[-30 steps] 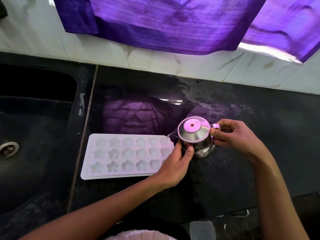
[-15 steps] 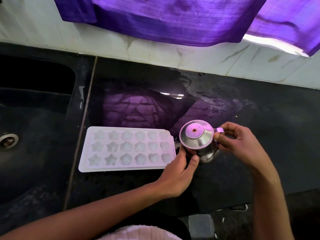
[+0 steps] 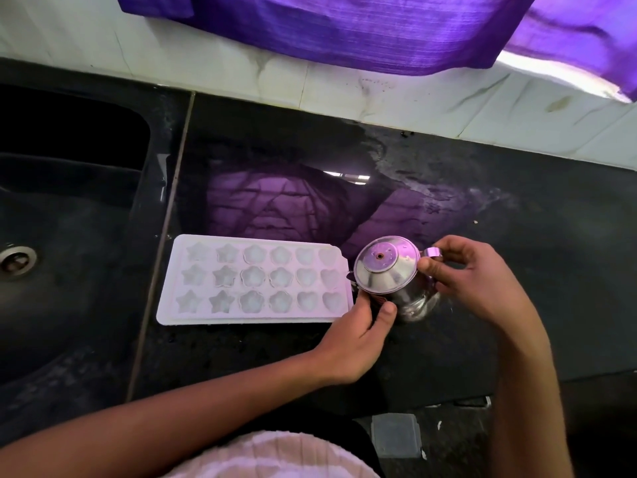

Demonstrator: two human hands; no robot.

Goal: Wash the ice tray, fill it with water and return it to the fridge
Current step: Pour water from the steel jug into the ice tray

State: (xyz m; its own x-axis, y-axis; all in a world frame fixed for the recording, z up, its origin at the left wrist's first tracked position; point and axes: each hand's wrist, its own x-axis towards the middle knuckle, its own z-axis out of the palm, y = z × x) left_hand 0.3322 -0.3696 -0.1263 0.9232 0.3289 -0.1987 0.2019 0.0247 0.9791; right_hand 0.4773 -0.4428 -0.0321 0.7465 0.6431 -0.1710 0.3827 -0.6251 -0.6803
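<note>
The ice tray (image 3: 255, 279) lay flat on the black counter (image 3: 517, 270), its moulded stars, flowers and hearts facing up. At its nine o'clock sat the dark sink (image 3: 69, 236), drain showing. At its three o'clock, just beside the tray's right edge, stood a small steel pot (image 3: 393, 274) with its lid on and its spout pointing toward the tray. The left hand (image 3: 358, 336), at the pot's seven o'clock, had thumb and fingers curled against the pot's lower side. The right hand (image 3: 472, 284), at the pot's three o'clock, pinched the handle. At twelve o'clock a purple cloth (image 3: 344, 25) hung over the pale wall.
</note>
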